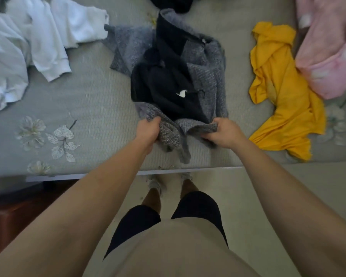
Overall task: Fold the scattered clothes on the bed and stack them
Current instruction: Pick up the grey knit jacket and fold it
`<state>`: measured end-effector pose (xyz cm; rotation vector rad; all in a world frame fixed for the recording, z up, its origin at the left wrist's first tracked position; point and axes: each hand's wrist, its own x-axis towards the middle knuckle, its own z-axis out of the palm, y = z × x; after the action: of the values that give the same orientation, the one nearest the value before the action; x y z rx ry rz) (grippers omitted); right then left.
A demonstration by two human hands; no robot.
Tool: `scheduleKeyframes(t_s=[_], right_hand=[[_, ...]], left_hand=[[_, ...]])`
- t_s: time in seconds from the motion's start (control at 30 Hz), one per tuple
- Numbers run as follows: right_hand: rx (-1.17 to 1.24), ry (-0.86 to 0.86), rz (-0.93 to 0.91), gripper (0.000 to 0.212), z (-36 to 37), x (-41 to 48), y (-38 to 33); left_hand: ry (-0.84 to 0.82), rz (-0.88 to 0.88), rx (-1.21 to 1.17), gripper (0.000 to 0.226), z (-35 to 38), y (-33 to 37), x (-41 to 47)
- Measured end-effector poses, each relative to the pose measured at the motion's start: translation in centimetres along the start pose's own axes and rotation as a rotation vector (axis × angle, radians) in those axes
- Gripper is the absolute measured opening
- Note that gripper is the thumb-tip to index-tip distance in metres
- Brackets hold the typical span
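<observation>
Gripping the grey knit garment (206, 76) — left hand (149, 129), right hand (224, 133) at its near hem.

Coarse grey knit cardigan (206, 76), matt.

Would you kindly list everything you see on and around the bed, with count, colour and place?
bed: one, grey-green cover with a flower print, fills the upper half of the view
grey knit garment: one, grey, middle of the bed
black garment: one, black with a small white mark, lying on the grey knit
white clothes: crumpled heap, count unclear, white, far left
yellow garment: one, yellow, right of the knit
pink garment: one, pink, far right
dark cloth: one, dark, top edge, cut off by the frame
shorts: one pair, dark, bottom centre
left grip: one, bare hand, holds the knit's near left edge
right grip: one, bare hand, holds its near right edge
</observation>
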<state>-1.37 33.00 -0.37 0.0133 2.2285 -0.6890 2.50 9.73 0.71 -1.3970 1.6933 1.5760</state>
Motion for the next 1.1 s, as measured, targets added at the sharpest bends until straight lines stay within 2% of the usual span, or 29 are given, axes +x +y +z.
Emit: scheduleKeyframes(t_s=[0.07,0.2,0.3,0.43,0.5,0.57,0.6,0.67,0.73,0.83,0.9,1.0,1.1], right_hand=[[-0.055,0.12,0.027,0.036,-3.0,-0.6,-1.7],[0.04,0.52,-0.05,0.047,-13.3,-2.2,-7.8],[-0.011,0.803,-0.238,0.029,-22.0,-5.2,-15.1],[0.066,1.2,-0.385,0.034,-28.8,-11.4,-23.5],[0.101,1.362,-0.488,0.026,-29.3,-13.3,-25.5],[0.042,1.418,-0.585,0.02,-27.9,-13.9,-26.4],[0.002,1.354,-0.592,0.016,-26.6,-13.7,-26.5],[-0.041,1.089,-0.507,0.008,-22.9,-12.5,-25.9],[-0.073,0.832,-0.381,0.016,-17.8,-11.0,-24.3],[-0.166,0.503,-0.224,0.027,-8.2,-9.7,-20.9],[-0.223,0.306,-0.125,0.035,-2.5,-9.1,-18.5],[-0.342,0.101,0.029,0.037,3.1,-7.8,-15.2],[-0.423,0.003,0.145,0.033,4.7,-8.3,-14.6]], left_hand=[[0.09,0.061,-0.061,0.038,-2.9,4.0,-1.3],[0.197,0.225,-0.273,0.035,-10.3,15.4,-5.2],[0.051,0.434,-0.36,0.031,-14.3,24.0,-10.3],[-0.135,0.716,-0.691,0.033,-18.4,32.6,-15.6],[-0.166,0.771,-0.781,0.046,-20.7,34.8,-15.9],[-0.152,0.727,-0.731,0.062,-22.6,35.0,-15.1],[-0.147,0.693,-0.697,0.063,-23.5,34.4,-13.7],[-0.198,0.639,-0.637,0.047,-24.6,31.4,-10.8],[-0.226,0.493,-0.588,0.041,-24.6,26.6,-9.0],[-0.096,0.188,-0.528,0.032,-24.8,16.8,-4.9],[-0.045,0.016,-0.497,0.035,-24.9,10.5,-3.7],[-0.001,-0.176,-0.462,0.031,-25.6,4.8,-3.7],[-0.004,-0.229,-0.475,0.042,-26.6,3.0,-4.4]])
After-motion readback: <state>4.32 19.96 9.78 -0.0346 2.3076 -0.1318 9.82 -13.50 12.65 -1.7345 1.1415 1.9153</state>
